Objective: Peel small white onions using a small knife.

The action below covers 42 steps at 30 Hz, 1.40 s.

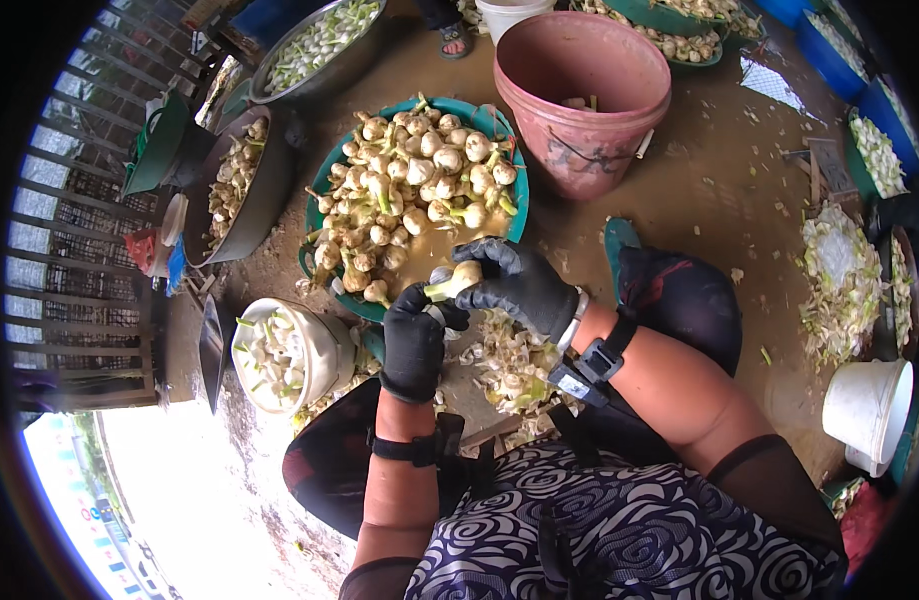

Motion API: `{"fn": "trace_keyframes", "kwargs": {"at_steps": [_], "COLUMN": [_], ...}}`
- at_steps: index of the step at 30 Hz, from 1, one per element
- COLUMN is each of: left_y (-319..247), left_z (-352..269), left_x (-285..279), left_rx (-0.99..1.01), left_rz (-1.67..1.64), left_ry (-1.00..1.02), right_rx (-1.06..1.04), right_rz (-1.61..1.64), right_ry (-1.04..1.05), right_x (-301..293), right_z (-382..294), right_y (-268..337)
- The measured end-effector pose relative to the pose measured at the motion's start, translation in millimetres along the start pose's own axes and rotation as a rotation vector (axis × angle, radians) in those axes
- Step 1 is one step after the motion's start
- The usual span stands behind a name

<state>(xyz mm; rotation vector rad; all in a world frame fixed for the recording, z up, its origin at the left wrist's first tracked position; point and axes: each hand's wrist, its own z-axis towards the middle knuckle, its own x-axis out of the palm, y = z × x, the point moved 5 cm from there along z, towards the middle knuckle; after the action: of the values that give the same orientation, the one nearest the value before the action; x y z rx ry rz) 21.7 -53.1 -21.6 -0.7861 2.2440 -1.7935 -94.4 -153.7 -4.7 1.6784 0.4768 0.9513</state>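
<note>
Both my hands wear black gloves and meet over the near edge of a green basin (521, 217) heaped with unpeeled garlic bulbs (422, 169). Between them is one garlic bulb (467, 277), its pale stem pointing left. My right hand (523, 289) curls its fingers around the round end. Fingers of my left hand (416, 341) are closed at the stem end. A small pale grey piece shows by the left fingers; I cannot tell what it is. Loose garlic skins (512, 367) lie below my hands, between my knees.
A white bucket (332, 356) of trimmed garlic stands left of my left hand. Beyond the basin stands a pink bucket (579, 154) with a few pieces inside. A dark tub (260, 202) and metal basin (317, 82) hold more garlic. Peelings (838, 289) and a white pail (861, 405) are right.
</note>
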Motion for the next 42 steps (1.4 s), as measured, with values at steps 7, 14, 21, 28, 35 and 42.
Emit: {"fn": "trace_keyframes", "kwargs": {"at_steps": [7, 14, 21, 28, 35, 42], "left_y": [-37.1, -16.2, -5.0, -18.3, 0.5, 45.0], "left_z": [4.5, -15.8, -12.6, -15.9, -8.3, -22.8], "left_x": [-8.5, 12.0, 6.5, 5.7, -31.2, -37.2], "left_rx": [0.313, 0.128, 0.149, 0.21, 0.262, -0.062], "left_rz": [0.511, -0.093, -0.081, 0.213, 0.272, 0.393], "left_ry": [0.037, 0.113, 0.024, 0.111, -0.001, 0.186], "right_rx": [0.571, 0.289, 0.046, -0.049, 0.217, -0.044], "right_rz": [0.603, 0.624, -0.145, -0.086, 0.514, 0.128], "right_ry": [0.297, 0.083, -0.084, 0.098, 0.368, 0.239], "right_x": [12.7, -2.1, 1.1, -4.2, 11.2, 1.1], "right_z": [-14.5, 0.0, 0.4, 3.6, -5.8, 1.5], "right_y": [-19.8, -19.1, -23.8, -18.5, -7.0, 6.6]}}
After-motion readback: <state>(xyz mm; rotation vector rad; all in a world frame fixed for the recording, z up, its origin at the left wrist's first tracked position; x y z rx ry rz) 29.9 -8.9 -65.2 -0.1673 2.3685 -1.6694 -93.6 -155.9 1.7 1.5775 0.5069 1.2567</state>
